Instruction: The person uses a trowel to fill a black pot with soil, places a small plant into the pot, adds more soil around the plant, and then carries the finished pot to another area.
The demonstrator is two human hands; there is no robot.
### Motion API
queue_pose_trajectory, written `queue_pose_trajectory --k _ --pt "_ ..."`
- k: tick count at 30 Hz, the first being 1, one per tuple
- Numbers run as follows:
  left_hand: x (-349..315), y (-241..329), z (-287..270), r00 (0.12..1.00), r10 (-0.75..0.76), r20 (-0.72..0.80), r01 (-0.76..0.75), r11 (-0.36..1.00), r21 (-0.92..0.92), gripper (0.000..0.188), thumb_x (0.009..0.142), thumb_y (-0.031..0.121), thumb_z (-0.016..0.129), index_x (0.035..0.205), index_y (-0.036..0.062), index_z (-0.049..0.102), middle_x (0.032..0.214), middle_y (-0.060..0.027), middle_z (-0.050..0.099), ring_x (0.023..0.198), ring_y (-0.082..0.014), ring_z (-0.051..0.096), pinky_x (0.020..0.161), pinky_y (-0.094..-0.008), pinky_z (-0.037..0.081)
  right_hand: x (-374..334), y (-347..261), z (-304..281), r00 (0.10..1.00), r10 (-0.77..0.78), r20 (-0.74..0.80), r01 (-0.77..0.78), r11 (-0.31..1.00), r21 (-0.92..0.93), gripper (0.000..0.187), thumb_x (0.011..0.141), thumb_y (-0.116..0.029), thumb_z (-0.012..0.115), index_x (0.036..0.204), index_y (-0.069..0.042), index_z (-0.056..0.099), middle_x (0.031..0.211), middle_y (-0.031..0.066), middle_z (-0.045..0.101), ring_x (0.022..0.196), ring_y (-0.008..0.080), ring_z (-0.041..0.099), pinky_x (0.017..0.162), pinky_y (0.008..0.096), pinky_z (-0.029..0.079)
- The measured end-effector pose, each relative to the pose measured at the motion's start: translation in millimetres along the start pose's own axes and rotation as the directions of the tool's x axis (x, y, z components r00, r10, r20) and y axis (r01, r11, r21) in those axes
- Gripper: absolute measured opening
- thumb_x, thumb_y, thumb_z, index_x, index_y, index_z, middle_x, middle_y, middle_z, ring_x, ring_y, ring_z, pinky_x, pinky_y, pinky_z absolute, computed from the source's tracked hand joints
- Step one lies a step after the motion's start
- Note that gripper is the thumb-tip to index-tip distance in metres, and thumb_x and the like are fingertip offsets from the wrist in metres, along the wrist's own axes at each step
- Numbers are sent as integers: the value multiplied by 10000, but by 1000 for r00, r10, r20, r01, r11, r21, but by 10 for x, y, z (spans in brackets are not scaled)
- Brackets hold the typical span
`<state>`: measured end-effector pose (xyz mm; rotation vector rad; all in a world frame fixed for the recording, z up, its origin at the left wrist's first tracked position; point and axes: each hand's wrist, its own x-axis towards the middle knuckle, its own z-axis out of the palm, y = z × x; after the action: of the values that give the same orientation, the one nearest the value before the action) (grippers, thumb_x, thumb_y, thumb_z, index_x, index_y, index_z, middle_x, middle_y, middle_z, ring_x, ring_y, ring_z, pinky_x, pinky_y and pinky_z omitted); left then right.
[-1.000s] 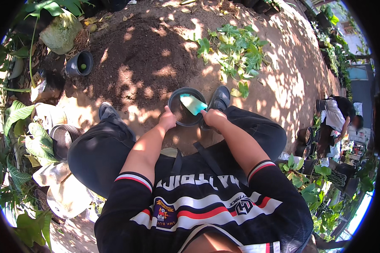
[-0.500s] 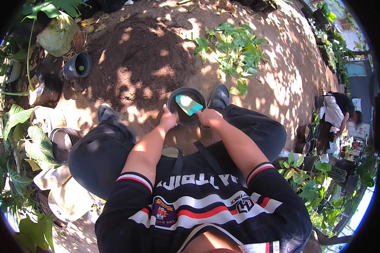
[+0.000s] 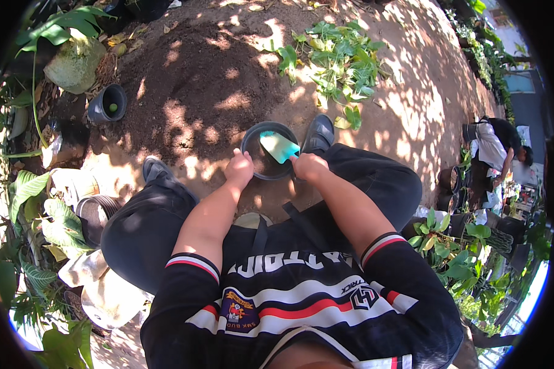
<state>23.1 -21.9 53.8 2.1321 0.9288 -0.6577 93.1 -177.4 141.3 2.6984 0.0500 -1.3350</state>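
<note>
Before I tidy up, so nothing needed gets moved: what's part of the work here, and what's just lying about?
In use: turquoise trowel, in right hand; black pot, at left hand; probably dark soil.
Lying about, apparently: leaf pile; smaller pot.

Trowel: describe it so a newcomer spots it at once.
From the big dark soil patch, go down and right to the round black pot between the person's shoes. The trowel shows across its mouth, held by the right hand; its turquoise blade stands out against the dark pot.
</note>
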Motion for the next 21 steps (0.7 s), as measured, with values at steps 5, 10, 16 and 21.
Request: queue_pose_trajectory --k 5,10,16,21 --pt "226 -51 -63 982 182 46 -183 983 7 452 851 175 389 1273 48 292 1031 -253 559 990 -388 534 837 -444 421 -124 98 -312 999 -35 14 36 997 -73 494 903 -454 329 1095 -75 581 1119 119 574 1050 286 542 852 400 437" --pt "121 61 -95 970 208 127 -220 972 83 548 799 77 430 1308 33 230 1039 -248 558 988 -377 539 851 -426 427 92 225 58 996 39 85 -48 994 96 522 911 -454 289 1151 -62 536 1171 121 541 1101 278 505 903 390 406" --pt "95 -75 295 987 156 35 -155 987 -29 542 819 138 459 1280 21 199 986 -257 565 941 -380 560 816 -456 446 45 220 -81 998 -64 23 65 998 -23 553 903 -483 287 1170 -58 519 1197 122 523 1109 275 499 906 383 405" --pt "-161 -127 414 998 57 13 -54 982 -184 517 831 143 449 1264 3 202 977 -257 571 924 -383 568 807 -447 451 -75 72 -162 999 -31 -14 29 993 -111 550 883 -501 343 1122 -56 559 1115 106 581 1038 275 552 850 392 443"
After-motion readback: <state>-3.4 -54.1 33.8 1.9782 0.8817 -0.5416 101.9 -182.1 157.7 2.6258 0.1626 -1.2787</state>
